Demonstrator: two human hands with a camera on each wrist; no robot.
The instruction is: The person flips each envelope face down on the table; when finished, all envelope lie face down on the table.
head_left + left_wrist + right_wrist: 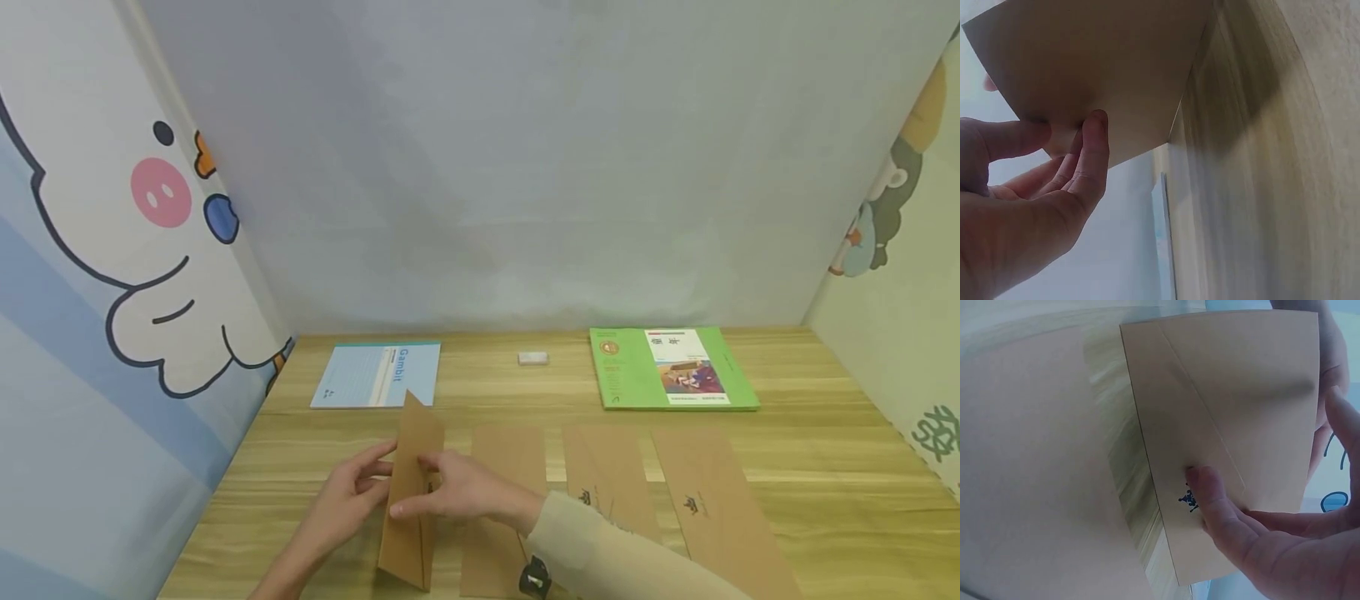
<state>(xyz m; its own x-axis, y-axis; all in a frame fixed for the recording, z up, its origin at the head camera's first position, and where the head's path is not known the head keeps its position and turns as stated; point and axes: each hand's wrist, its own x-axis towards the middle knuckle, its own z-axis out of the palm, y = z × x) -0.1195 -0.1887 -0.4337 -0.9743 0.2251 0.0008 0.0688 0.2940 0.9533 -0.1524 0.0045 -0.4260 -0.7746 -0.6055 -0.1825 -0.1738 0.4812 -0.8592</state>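
Observation:
A brown paper envelope stands on edge over the table, tilted, between both hands. My left hand is on its left side; in the left wrist view the thumb and curled fingertips hold the plain face of the envelope near a lower edge. From the other side my right hand grips it, thumb at the near upper edge. In the right wrist view an index finger presses beside a small dark crown print, below a diagonal flap line on the envelope.
Three more brown envelopes, a left one, a middle one and a right one, lie flat in a row. Behind them are a blue Gambit notebook, a small white block and a green book.

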